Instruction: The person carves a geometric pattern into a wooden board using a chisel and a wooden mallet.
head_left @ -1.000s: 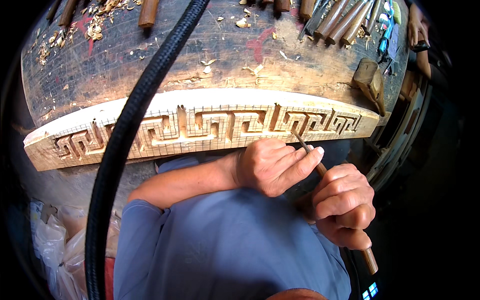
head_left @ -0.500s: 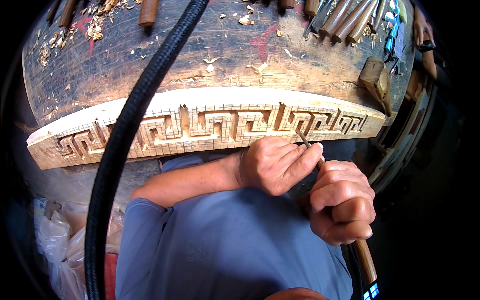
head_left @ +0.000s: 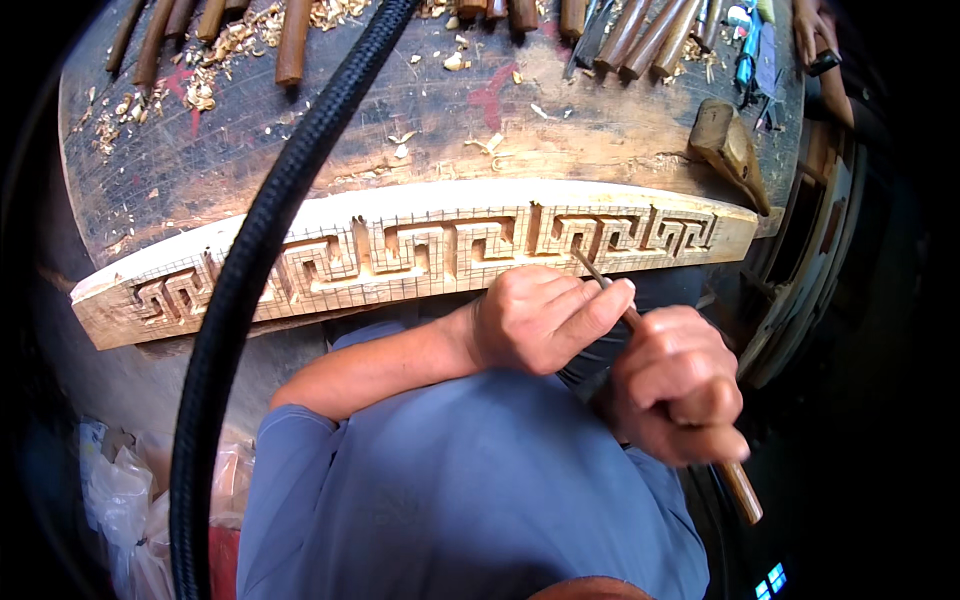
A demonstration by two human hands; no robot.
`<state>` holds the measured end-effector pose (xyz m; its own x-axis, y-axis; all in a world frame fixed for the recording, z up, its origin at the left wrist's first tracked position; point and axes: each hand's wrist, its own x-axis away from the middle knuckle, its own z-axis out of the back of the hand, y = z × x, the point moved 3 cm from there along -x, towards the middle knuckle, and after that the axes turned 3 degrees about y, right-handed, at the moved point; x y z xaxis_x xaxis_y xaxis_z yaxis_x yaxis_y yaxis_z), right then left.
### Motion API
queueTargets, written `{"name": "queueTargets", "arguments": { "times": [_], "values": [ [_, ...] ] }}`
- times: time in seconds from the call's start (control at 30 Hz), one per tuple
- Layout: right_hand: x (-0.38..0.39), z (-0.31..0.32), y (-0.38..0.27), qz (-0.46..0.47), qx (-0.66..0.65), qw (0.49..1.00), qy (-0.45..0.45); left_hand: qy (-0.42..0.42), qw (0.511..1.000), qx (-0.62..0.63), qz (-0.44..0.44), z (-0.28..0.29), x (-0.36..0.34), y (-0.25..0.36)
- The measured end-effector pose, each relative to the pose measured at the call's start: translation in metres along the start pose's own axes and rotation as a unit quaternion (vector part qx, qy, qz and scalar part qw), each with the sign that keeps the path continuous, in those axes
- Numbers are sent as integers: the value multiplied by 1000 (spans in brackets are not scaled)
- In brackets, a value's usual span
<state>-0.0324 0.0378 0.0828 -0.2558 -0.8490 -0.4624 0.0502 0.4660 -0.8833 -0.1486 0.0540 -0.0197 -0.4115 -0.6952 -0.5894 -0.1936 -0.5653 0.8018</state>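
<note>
A long wooden board (head_left: 345,281) with a gridded, carved key-pattern face lies along the bench's near edge. My left hand (head_left: 545,318) rests against its lower edge, fingers closed around the thin metal shaft of a wood chisel (head_left: 738,490). Lower right, my right hand (head_left: 678,385) is wrapped round the wooden handle, whose end sticks out below the fist. The chisel slants up and left, its tip in a carved groove right of the board's middle. How the left fingertips meet the shaft is partly hidden.
On the worn bench (head_left: 350,150) lie several wooden-handled tools (head_left: 650,45), wood shavings (head_left: 240,40) and a wooden mallet (head_left: 728,150). A black braided cable (head_left: 262,230) crosses the view. Plastic bags (head_left: 125,495) sit lower left. Another person's hand (head_left: 815,40) shows at upper right.
The view has shifted slightly, so bench and board appear a little left. Both hands still hold the chisel; my right hand and the handle have turned a little, and the handle end sits higher.
</note>
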Motion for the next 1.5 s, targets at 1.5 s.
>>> {"name": "queueTargets", "arguments": {
  "times": [1.5],
  "values": [
    [22,-105,69,29,271,945,-179,317,924,-86,194,153,35,15]
  ]
}}
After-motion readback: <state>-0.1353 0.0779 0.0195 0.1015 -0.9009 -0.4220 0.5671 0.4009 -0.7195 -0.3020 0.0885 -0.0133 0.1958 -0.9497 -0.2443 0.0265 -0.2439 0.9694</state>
